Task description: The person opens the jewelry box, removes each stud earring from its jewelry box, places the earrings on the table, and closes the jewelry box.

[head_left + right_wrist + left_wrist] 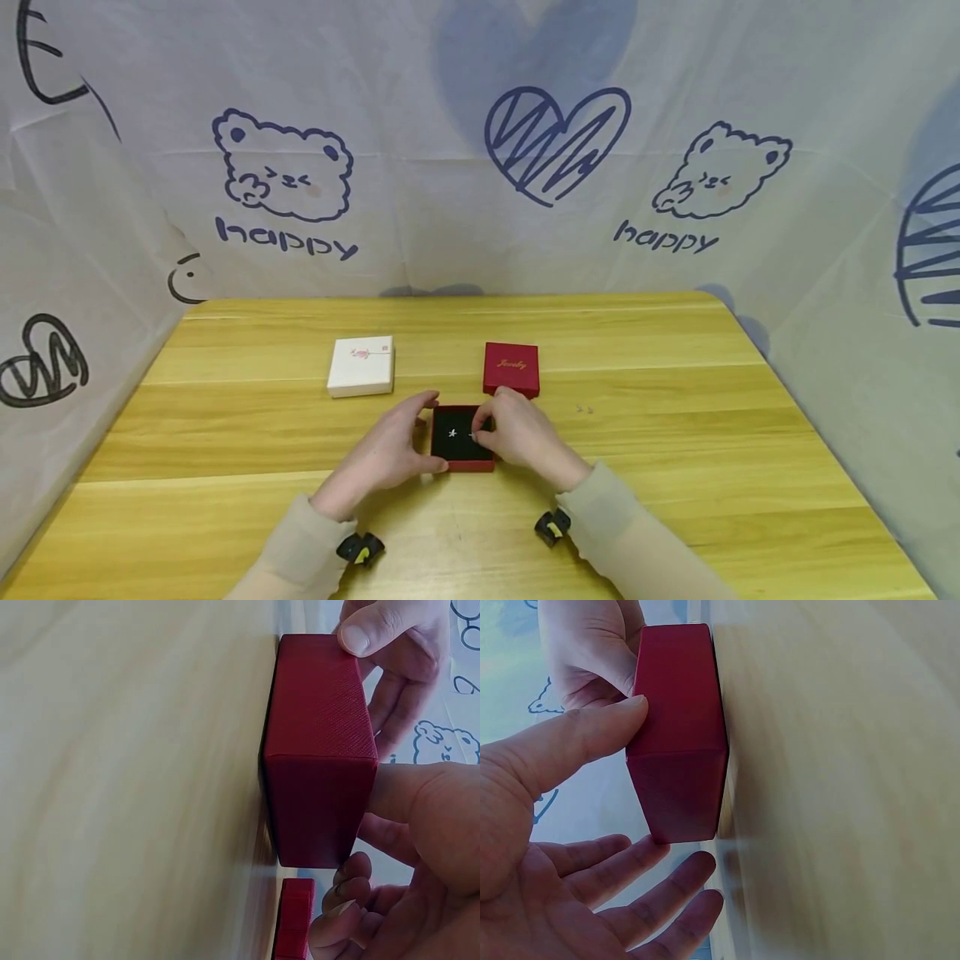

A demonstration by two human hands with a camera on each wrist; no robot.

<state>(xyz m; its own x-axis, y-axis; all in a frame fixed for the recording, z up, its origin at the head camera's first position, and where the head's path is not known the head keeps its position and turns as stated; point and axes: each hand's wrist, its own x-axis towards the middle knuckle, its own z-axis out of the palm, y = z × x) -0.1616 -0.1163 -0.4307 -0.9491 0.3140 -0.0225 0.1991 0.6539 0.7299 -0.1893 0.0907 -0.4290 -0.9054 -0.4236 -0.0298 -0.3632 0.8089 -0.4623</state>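
Note:
A shallow red jewelry box (462,467) with a black lining sits on the table. A small silver star-like stud (452,433) shows on the left half of the lining. My left hand (390,450) grips the box from its left side, thumb at the near rim and fingers toward the far corner. Over the right half, my right hand (521,429) reaches in with thumb and index finger pinching a second tiny silver stud (472,435). The right wrist view shows those fingertips hidden behind the box wall (319,810), the other fingers curled outside it.
The red lid (512,367) with gold lettering lies just beyond my right hand. A white box (362,367) with a pink print stands at the back left. Two tiny pieces (584,409) lie on the wooden table (675,375) to the right. A printed cloth hangs behind.

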